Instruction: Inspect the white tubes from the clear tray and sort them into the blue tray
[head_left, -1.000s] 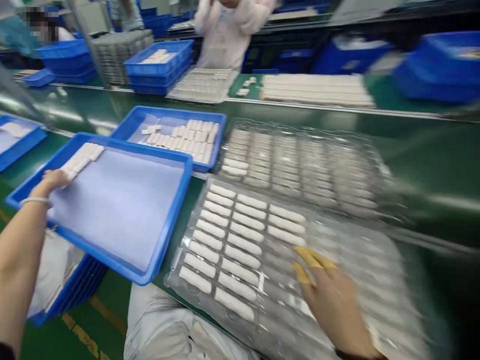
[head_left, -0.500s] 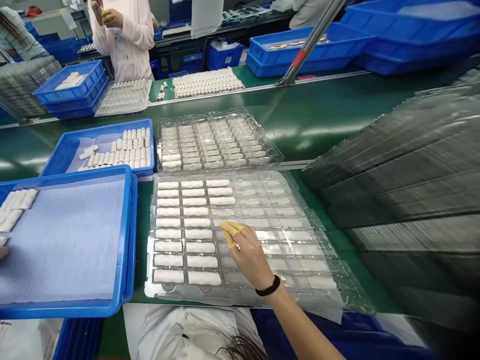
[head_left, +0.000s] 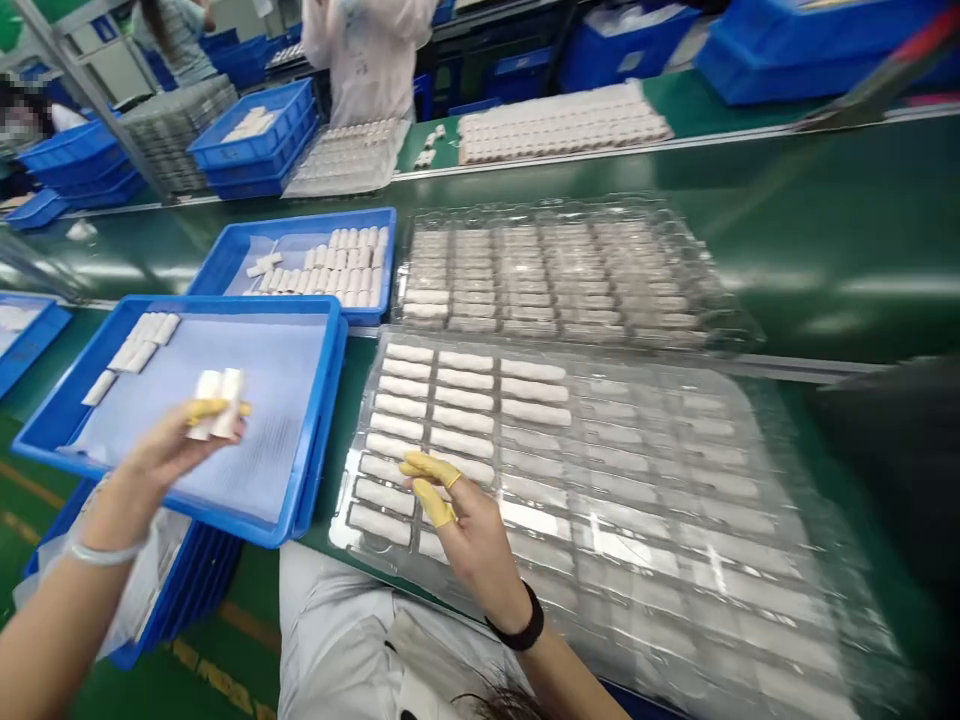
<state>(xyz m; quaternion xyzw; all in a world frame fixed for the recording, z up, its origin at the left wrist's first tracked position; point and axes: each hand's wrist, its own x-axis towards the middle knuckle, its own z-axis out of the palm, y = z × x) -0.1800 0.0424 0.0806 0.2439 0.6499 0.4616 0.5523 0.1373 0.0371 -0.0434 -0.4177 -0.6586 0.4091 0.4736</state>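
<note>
Head view looks down on a green worktop (head_left: 817, 250), with the two hands well apart. The left hand (head_left: 169, 450) hovers over a blue plastic tray (head_left: 180, 305) lined with a pale blue sheet (head_left: 255, 400). It pinches two white bars (head_left: 217, 405) between yellow finger cots (head_left: 214, 408). A few more white bars (head_left: 139, 343) lie along the lined tray's far-left corner.

The right hand (head_left: 476, 540), with a black wristband (head_left: 525, 622), is open. Its cotted fingertips (head_left: 427, 468) are over the near-left part of a clear blister tray (head_left: 645, 500), right among the bars. Rows of white bars (head_left: 427, 400) sit in that tray's left-hand columns; the right side is too glary to tell.

A second blister tray (head_left: 570, 270) lies just beyond its far edge. Beside that, a second blue tray (head_left: 300, 225) holds packed bars. A co-worker in a pale coat (head_left: 367, 60) stands past the far side of the worktop.
</note>
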